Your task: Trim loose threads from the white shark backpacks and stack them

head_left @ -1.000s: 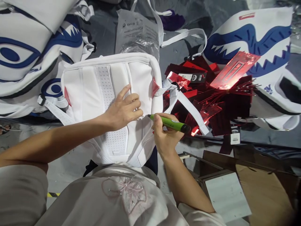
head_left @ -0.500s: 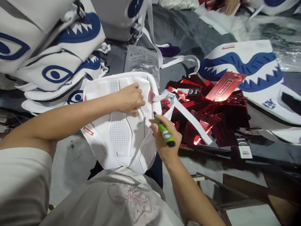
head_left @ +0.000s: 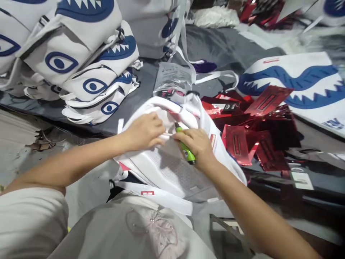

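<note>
Centrally in the frame, the left hand [head_left: 145, 131] is pinching a fold of the white backpack [head_left: 172, 169], apparently pulling the fabric taut so the spot stays steady. Just beside it, the right hand [head_left: 198, 144] is closing around a green pen [head_left: 185, 149], its tip pointing at the pinched place. Red tags [head_left: 250, 122] are lying heaped to the right, and shark-print bags [head_left: 81, 68] are stacking up at upper left.
</note>
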`<state>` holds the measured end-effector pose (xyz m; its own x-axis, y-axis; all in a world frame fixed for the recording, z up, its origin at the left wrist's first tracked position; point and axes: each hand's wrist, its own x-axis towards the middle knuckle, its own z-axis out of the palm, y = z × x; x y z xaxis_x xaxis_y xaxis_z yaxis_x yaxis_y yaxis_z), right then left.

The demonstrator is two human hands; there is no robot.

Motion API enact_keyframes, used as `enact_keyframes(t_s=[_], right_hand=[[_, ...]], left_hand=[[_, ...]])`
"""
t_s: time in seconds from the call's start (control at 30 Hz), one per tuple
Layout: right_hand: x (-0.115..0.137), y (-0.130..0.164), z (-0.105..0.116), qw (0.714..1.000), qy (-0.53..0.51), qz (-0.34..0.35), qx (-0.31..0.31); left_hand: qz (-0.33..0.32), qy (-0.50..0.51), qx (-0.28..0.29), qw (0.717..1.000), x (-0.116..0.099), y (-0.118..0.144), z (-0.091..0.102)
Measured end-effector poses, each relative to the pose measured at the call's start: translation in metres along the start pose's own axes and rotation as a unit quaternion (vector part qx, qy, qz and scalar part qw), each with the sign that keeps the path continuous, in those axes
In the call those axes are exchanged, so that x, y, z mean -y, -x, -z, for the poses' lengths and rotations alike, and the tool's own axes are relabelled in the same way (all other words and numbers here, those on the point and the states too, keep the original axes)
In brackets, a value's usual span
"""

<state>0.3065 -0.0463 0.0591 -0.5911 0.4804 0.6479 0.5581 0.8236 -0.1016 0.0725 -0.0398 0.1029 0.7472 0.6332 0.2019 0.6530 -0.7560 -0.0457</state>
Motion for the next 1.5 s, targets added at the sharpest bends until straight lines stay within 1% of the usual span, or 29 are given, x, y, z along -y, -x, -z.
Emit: enact_keyframes(t_s=[0.03,0.07,0.1,0.13,0.17,0.2,0.27,0.3,0.37,0.43,0.53,0.6,0.63,0.7,0.83,0.9,0.97,1.03,1.1,1.17,1.27,1.37,1.43,1.5], right_hand=[[-0.007,0.009,-0.009,1.000,-0.003,-0.003,0.010],[-0.014,0.018,-0.017,1.000,-0.008,-0.005,0.013],[-0.019,0.024,-0.022,1.000,-0.013,-0.005,0.010],[-0.023,0.028,-0.025,1.000,-0.019,-0.003,0.006],[-0.025,0.031,-0.025,1.000,-0.024,0.000,0.001],[-0.026,0.031,-0.024,1.000,-0.027,0.004,-0.003],[-0.024,0.029,-0.020,1.000,-0.027,0.001,-0.012],[-0.021,0.027,-0.019,1.000,-0.024,-0.004,-0.017],[-0.013,0.026,-0.019,0.999,-0.024,-0.010,-0.034],[-0.002,0.029,-0.024,0.997,-0.043,-0.013,-0.061],[0.016,0.043,-0.036,0.990,-0.074,-0.058,-0.105],[0.022,0.052,-0.042,0.986,-0.083,-0.093,-0.107],[0.023,0.055,-0.044,0.986,-0.088,-0.099,-0.100],[0.019,0.058,-0.044,0.988,-0.097,-0.091,-0.081],[0.008,0.054,-0.040,0.987,-0.114,-0.095,-0.069],[0.005,0.050,-0.038,0.985,-0.124,-0.106,-0.062],[0.002,0.047,-0.037,0.983,-0.135,-0.115,-0.043],[-0.002,0.045,-0.034,0.979,-0.143,-0.144,-0.025],[-0.008,0.044,-0.029,0.974,-0.132,-0.185,-0.019],[-0.014,0.041,-0.022,0.975,-0.113,-0.193,-0.003],[-0.022,0.033,-0.011,0.975,-0.133,-0.170,0.058],[-0.027,0.021,-0.007,0.960,-0.156,-0.192,0.127],[-0.028,0.014,-0.007,0.959,-0.129,-0.192,0.162],[-0.030,0.010,-0.007,0.963,-0.092,-0.181,0.176]], left_hand=[[-0.018,-0.017,-0.014,1.000,0.010,0.004,-0.014],[-0.030,-0.034,-0.041,0.998,0.021,0.009,-0.024],[-0.035,-0.049,-0.071,0.996,0.031,0.016,-0.029],[-0.034,-0.057,-0.096,0.993,0.040,0.023,-0.030],[-0.032,-0.055,-0.108,0.992,0.048,0.030,-0.027],[-0.028,-0.043,-0.106,0.993,0.053,0.035,-0.021],[-0.008,-0.011,-0.087,0.996,0.053,0.038,-0.006],[0.006,0.002,-0.083,0.997,0.050,0.035,0.000],[0.018,0.020,-0.079,0.996,0.039,0.016,0.008],[0.014,0.035,-0.052,0.998,0.030,-0.014,0.005],[0.023,0.040,0.038,0.998,0.027,-0.060,-0.013],[0.047,0.025,0.085,0.995,0.032,-0.080,-0.029],[0.055,0.018,0.100,0.993,0.034,-0.086,-0.037],[0.055,0.007,0.109,0.992,0.038,-0.090,-0.048],[0.033,-0.032,0.068,0.997,0.034,-0.084,-0.061],[0.042,-0.046,0.064,0.996,0.029,-0.083,-0.062],[0.061,-0.043,0.076,0.994,0.023,-0.084,-0.061],[0.072,-0.038,0.081,0.993,0.020,-0.086,-0.059],[0.071,-0.039,0.073,0.994,0.019,-0.086,-0.057],[0.066,-0.044,0.071,0.994,0.019,-0.086,-0.057],[0.064,-0.044,0.069,0.995,0.021,-0.086,-0.059],[0.079,-0.037,0.081,0.993,0.022,-0.090,-0.061],[0.090,-0.026,0.093,0.991,0.023,-0.092,-0.062],[0.089,-0.005,0.088,0.992,0.025,-0.094,-0.064]])
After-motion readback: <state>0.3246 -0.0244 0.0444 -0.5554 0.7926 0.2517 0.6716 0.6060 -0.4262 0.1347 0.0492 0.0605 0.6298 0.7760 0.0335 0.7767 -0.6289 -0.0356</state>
